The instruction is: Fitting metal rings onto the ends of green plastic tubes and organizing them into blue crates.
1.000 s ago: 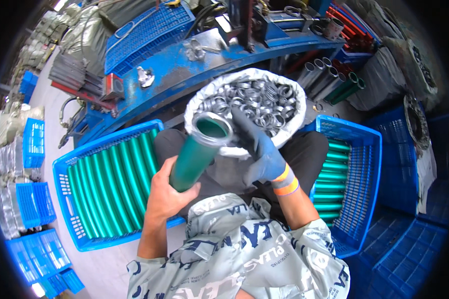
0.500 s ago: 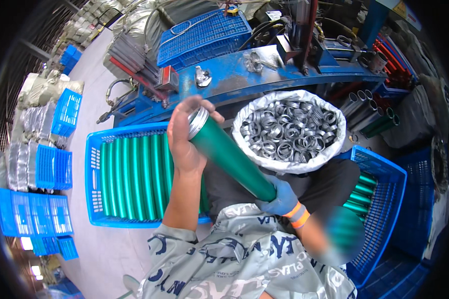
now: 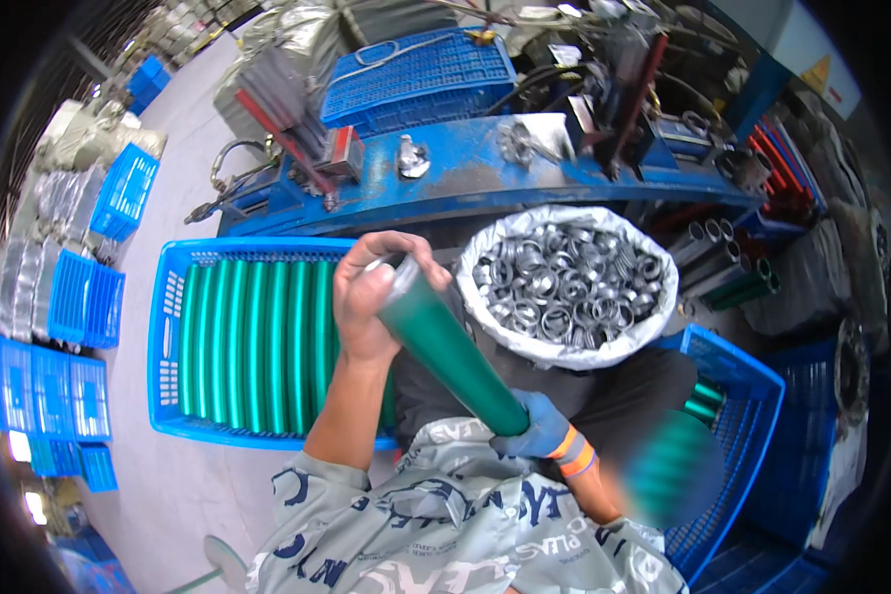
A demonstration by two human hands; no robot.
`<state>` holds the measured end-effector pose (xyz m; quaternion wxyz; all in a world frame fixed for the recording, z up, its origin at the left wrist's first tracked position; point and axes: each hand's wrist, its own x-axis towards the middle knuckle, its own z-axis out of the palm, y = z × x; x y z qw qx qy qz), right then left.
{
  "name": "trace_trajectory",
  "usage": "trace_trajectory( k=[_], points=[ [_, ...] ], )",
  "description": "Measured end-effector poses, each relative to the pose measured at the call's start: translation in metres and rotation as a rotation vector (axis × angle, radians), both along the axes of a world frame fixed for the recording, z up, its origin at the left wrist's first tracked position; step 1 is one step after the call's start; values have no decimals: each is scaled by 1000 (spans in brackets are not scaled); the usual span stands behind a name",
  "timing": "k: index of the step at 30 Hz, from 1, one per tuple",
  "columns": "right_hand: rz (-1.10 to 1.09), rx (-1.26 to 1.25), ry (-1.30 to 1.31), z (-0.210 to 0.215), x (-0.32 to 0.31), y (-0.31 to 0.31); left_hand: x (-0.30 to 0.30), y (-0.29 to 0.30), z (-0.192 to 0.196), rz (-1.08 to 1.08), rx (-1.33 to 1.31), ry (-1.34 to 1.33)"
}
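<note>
A green metal tube [image 3: 455, 358] slants across my lap, its upper end to the left and farther from me. A silver ring [image 3: 403, 279] sits at that upper end. Bare, my left hand [image 3: 371, 307] curls its thumb and fingers round the ring. Wearing a blue glove with an orange cuff, my right hand [image 3: 537, 428] grips the tube's lower end. Beyond the tube, a white-lined round container [image 3: 470, 287] is filled with loose silver threaded rings [image 3: 564, 282].
Green tubes [image 3: 257, 346] lie side by side in a blue crate [image 3: 158, 346] on the left. Another blue crate [image 3: 762, 396] with green tubes stands at my right. A blue machine bench [image 3: 465, 163] runs across the far side; several tubes [image 3: 728, 267] lean near its right end.
The view has shifted slightly. My left thumb has come across the ring, where the palm was more open before. The tube stands a little steeper; the right hand keeps its hold.
</note>
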<state>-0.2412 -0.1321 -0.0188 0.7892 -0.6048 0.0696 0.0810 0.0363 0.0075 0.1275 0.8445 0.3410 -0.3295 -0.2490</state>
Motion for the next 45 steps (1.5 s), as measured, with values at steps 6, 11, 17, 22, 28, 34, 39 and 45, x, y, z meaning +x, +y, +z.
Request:
trace_trajectory(
  k=[6,11,17,22,28,34,39,45],
  points=[
    [91,-76,-101,-11,-10,6,-15,2,-6,64,129,136],
    [53,80,-124,-48,-20,12,-16,5,-6,65,140,121],
    [80,140,1,-66,-28,18,-12,20,-37,33,78,208],
    [194,-3,0,-66,-22,4,-4,32,-35,105,142,214],
    [220,135,26,-45,-14,3,8,20,-67,-123,-106,250],
    [177,141,169,-37,-22,0,6,-7,-59,-291,-166,253],
    [-70,-31,-84,-12,19,-21,-84,-11,-69,-131,297,-110],
    [-550,-793,-156,-39,68,-137,-92,1,-81,0,524,-67]
  ],
)
